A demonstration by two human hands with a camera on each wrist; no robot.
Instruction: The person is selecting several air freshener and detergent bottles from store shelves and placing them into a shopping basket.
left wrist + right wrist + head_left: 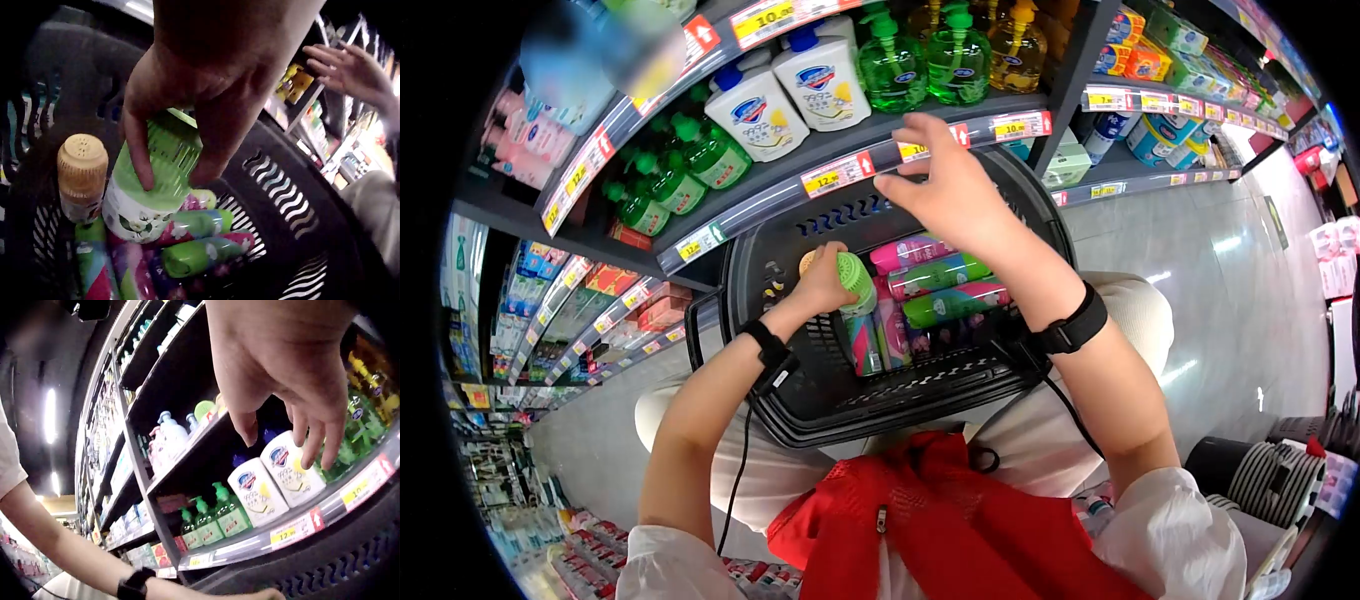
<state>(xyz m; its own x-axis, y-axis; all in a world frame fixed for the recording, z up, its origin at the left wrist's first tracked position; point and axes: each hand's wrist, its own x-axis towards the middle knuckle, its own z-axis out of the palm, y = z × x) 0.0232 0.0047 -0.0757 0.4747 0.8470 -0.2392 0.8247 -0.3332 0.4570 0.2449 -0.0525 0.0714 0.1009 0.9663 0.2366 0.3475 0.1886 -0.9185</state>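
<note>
My left hand [825,285] grips a green slotted-lid container [855,282] with a white floral base, inside the black basket [785,405]. In the left wrist view its fingers curl round the green top [164,156]. Beside it stands an orange-lidded container [82,162]. Pink and green cans [955,302] lie in the basket, some touching the held container. My right hand [950,190] is raised over the basket's far rim, fingers spread and holding nothing. In the right wrist view that hand [287,381] hangs in front of white pump bottles [257,492] on the shelf.
Green pump bottles [718,160] and amber ones [1017,50] share the shelf behind the basket. The shelf's price-tag edge [750,212] runs just beyond the basket rim. Grey floor [1200,260] lies to the right, with stacked dark and white items [1270,480] at the lower right.
</note>
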